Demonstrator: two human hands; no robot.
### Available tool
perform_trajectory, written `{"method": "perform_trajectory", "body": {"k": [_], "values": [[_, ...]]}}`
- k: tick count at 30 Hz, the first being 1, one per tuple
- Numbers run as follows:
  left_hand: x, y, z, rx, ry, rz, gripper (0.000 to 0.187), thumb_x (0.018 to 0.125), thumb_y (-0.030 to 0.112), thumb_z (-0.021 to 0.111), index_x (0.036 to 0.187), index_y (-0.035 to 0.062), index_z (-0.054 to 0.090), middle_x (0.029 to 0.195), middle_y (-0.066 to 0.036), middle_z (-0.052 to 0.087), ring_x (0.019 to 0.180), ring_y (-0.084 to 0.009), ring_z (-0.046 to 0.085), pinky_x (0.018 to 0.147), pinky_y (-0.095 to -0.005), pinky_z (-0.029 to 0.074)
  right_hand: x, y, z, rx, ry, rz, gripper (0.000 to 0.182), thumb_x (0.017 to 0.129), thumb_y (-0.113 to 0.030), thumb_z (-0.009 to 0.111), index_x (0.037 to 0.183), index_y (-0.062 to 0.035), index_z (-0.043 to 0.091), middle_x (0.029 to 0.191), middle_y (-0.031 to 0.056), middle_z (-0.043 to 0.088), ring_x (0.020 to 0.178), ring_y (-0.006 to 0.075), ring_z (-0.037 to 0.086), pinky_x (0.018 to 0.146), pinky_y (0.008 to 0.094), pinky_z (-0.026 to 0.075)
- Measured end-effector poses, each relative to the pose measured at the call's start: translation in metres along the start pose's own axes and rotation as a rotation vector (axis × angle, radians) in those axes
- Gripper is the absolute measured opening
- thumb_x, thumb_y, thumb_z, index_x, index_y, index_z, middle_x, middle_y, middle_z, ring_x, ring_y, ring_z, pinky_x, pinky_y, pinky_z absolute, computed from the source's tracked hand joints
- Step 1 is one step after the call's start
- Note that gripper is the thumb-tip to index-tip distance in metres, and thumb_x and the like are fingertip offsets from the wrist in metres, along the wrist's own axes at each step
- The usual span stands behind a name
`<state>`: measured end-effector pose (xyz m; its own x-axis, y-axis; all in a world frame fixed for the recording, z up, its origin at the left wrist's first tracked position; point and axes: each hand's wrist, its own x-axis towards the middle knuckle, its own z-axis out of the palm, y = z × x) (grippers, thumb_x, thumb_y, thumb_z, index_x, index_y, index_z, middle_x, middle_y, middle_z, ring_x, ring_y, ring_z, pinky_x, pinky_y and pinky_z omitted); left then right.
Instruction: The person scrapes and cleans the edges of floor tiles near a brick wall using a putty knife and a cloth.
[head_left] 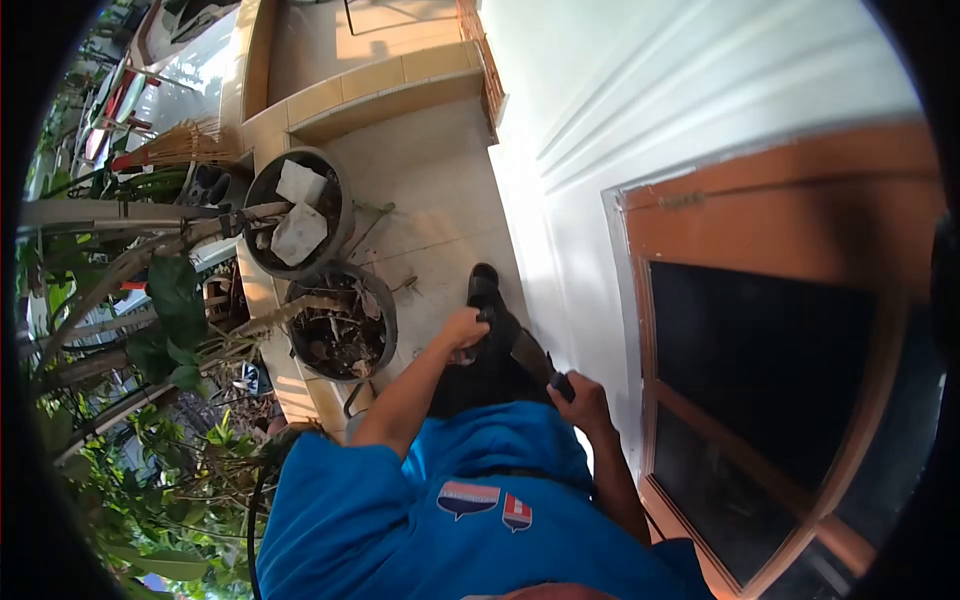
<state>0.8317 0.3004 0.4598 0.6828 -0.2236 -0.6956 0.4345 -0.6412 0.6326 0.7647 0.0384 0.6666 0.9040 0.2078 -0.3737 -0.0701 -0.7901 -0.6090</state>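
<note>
My left hand (pixel 463 333) is closed in front of my dark trousers, beside the potted plants. A small dark end shows at its thumb side and something shiny below the fingers; what it grips is too small to name. My right hand (pixel 586 402), nearer the wall, wraps round the black handle of a flat-bladed tool (pixel 530 353). The blade is broad and greyish-brown and points toward my left hand, apart from it. Below the hands is my blue shirt (pixel 400 520), and a black shoe (pixel 484 280) shows beyond them on the tiles.
Two round pots stand on the left: one (pixel 345 195) with pale blocks and a trunk, the other (pixel 290 345) with soil and dry bits. A broom (pixel 185 145) and foliage lie further left. A tiled step (pixel 380 95) crosses ahead. A white wall (pixel 570 240) and orange-framed window (pixel 645 330) rise on the right.
</note>
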Motion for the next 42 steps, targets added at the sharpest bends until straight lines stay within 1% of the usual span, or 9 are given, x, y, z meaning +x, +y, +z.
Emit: {"method": "perform_trajectory", "body": {"k": [8, 15, 20, 24, 28, 31, 34, 39, 42], "values": [[0.047, 0.09, -0.138, -0.254, 0.097, 0.049, 0.039, 0.073, 0.03, 0.066, 0.096, -0.0013, 0.069, 0.093, -0.024, 0.07, 0.09, -0.0378, 0.068, 0.085, -0.0423, 0.053, 0.117, -0.051, -0.047, 0.017, -0.037, -0.035, 0.027, 0.081, -0.022, 0.075, 0.081, -0.0032, 0.055, 0.077, 0.0212, 0.063, 0.076, 0.0421, 0.064, 0.065, 0.0466, 0.051], [0.102, 0.101, -0.242, -0.206, 0.336, 0.065, 0.044, 0.072, 0.028, 0.073, 0.105, -0.0006, 0.068, 0.093, -0.02, 0.071, 0.089, -0.0336, 0.069, 0.083, -0.0401, 0.053, 0.243, -0.095, -0.062, 0.016, -0.015, -0.094, 0.029, 0.081, -0.027, 0.075, 0.078, -0.0037, 0.057, 0.073, 0.0193, 0.06, 0.071, 0.0409, 0.062, 0.063, 0.0447, 0.05], [0.184, 0.087, -0.352, -0.269, 0.463, 0.025, 0.039, 0.072, 0.028, 0.073, 0.095, -0.0028, 0.065, 0.091, -0.025, 0.069, 0.092, -0.0394, 0.068, 0.083, -0.044, 0.052, 0.348, -0.128, -0.062, -0.009, 0.025, -0.099, 0.032, 0.081, -0.029, 0.074, 0.075, -0.0033, 0.056, 0.072, 0.0188, 0.06, 0.07, 0.0406, 0.061, 0.062, 0.0452, 0.048], [0.236, 0.083, -0.46, -0.191, 0.536, 0.02, 0.04, 0.072, 0.029, 0.074, 0.092, -0.0038, 0.063, 0.091, -0.029, 0.066, 0.093, -0.0448, 0.064, 0.08, -0.0465, 0.051, 0.404, -0.141, -0.063, -0.051, 0.047, 0.032, 0.034, 0.082, -0.03, 0.073, 0.077, -0.0024, 0.055, 0.07, 0.0205, 0.059, 0.068, 0.0427, 0.06, 0.06, 0.046, 0.047], [0.285, 0.086, -0.575, -0.264, 0.642, -0.031, 0.041, 0.071, 0.027, 0.075, 0.097, -0.003, 0.066, 0.086, -0.024, 0.07, 0.085, -0.0378, 0.07, 0.077, -0.043, 0.054, 0.431, -0.15, -0.063, -0.061, 0.154, 0.226, 0.031, 0.082, -0.03, 0.074, 0.079, -0.0042, 0.055, 0.067, 0.021, 0.06, 0.067, 0.0429, 0.061, 0.059, 0.0491, 0.047], [0.316, 0.092, -0.647, -0.558, 0.71, -0.077, 0.036, 0.074, 0.024, 0.074, 0.096, -0.0031, 0.067, 0.08, -0.017, 0.07, 0.073, -0.0279, 0.07, 0.068, -0.0387, 0.055, 0.449, -0.153, -0.063, -0.061, 0.136, 0.338, 0.033, 0.083, -0.03, 0.073, 0.081, -0.002, 0.056, 0.069, 0.0211, 0.06, 0.065, 0.0427, 0.059, 0.058, 0.0449, 0.046], [0.339, 0.096, -0.705, -0.876, 0.755, 0.066, 0.027, 0.076, 0.018, 0.073, 0.093, -0.0019, 0.068, 0.077, -0.01, 0.069, 0.065, -0.0183, 0.066, 0.06, -0.0341, 0.054, 0.479, -0.152, -0.058, 0.007, 0.114, 0.369, 0.03, 0.083, -0.03, 0.073, 0.083, -0.0039, 0.059, 0.07, 0.0207, 0.061, 0.066, 0.0425, 0.06, 0.059, 0.0476, 0.046], [0.343, 0.11, -0.793, -0.844, 0.867, 0.092, 0.019, 0.079, 0.013, 0.072, 0.092, -0.0003, 0.067, 0.075, -0.008, 0.068, 0.059, -0.0166, 0.063, 0.052, -0.0327, 0.052, 0.533, -0.098, -0.028, 0.128, -0.005, 0.42, 0.034, 0.078, -0.037, 0.076, 0.086, -0.0052, 0.065, 0.079, 0.0179, 0.067, 0.073, 0.0374, 0.066, 0.065, 0.0457, 0.049], [0.345, 0.097, -0.836, -0.783, 0.92, 0.133, 0.017, 0.08, 0.012, 0.072, 0.09, 0.0002, 0.066, 0.073, -0.007, 0.066, 0.057, -0.0154, 0.062, 0.05, -0.0317, 0.052, 0.573, -0.085, -0.034, 0.12, -0.159, 0.505, 0.044, 0.075, -0.044, 0.074, 0.087, -0.0022, 0.066, 0.085, 0.0215, 0.068, 0.084, 0.0393, 0.066, 0.071, 0.0457, 0.05]]}}
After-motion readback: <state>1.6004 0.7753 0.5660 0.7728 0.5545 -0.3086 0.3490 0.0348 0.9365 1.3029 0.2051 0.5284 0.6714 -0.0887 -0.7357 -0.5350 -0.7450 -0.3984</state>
